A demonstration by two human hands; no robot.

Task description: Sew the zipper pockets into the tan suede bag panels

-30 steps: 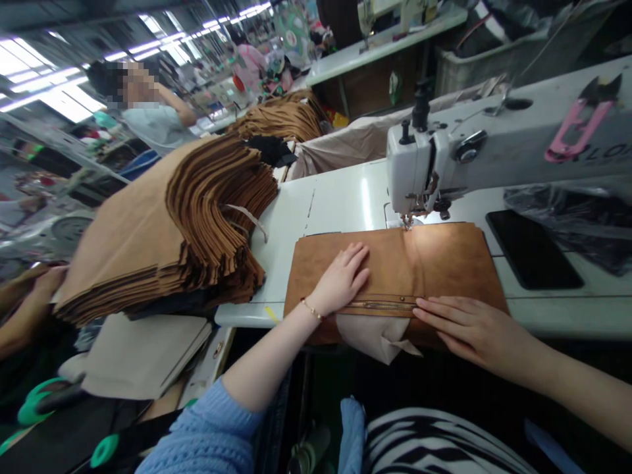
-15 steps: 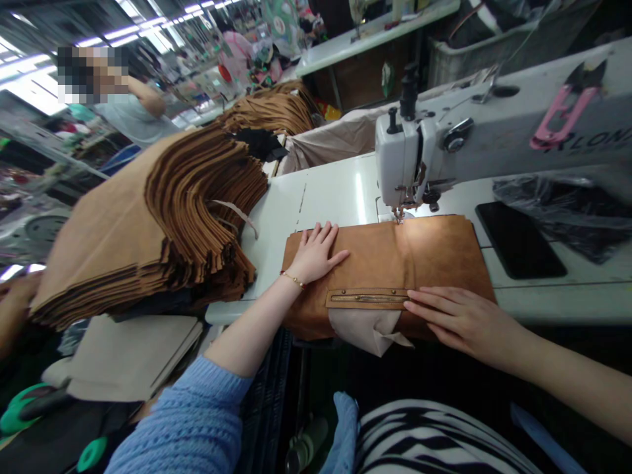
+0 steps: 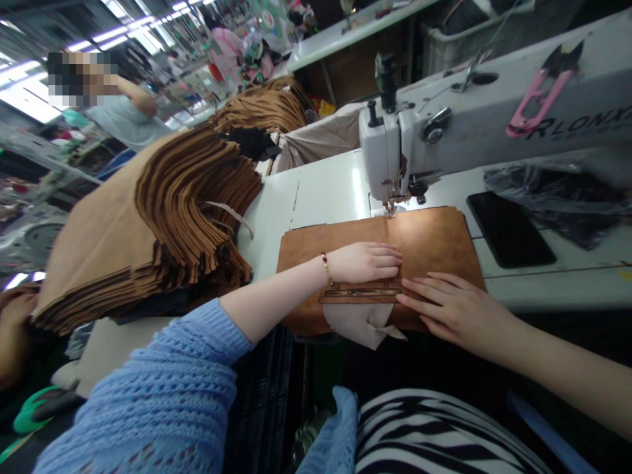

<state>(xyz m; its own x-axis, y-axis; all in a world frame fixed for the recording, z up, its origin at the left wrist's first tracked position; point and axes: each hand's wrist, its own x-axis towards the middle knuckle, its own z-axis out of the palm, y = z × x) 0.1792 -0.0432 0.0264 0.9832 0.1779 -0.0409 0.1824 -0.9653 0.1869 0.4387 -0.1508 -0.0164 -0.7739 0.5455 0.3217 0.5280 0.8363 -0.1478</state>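
Note:
A brown leather-like panel (image 3: 316, 247) lies on the sewing machine bed, its far edge under the needle and presser foot (image 3: 391, 205). Along its near part runs a zipper (image 3: 363, 293), with beige lining cloth (image 3: 358, 322) hanging below it. My left hand (image 3: 372, 261) rests flat on the panel just above the zipper, fingers stretched to the right and close together. Beside the zipper's right end, my right hand (image 3: 447, 306) lies on the panel with its fingers extended. The sewing machine head (image 3: 385, 155) stands behind the panel.
A tall stack of brown panels (image 3: 187, 204) stands at the left. To the right lie a black phone (image 3: 511, 230) and a dark plastic bag (image 3: 563, 197). Pink thread snips (image 3: 543, 95) sit on the machine arm. Another person (image 3: 126, 118) is in the left background.
My left hand has slid right across the panel, from its left part to just above the zipper. My right hand stays beside the zipper's end. The view has shifted slightly.

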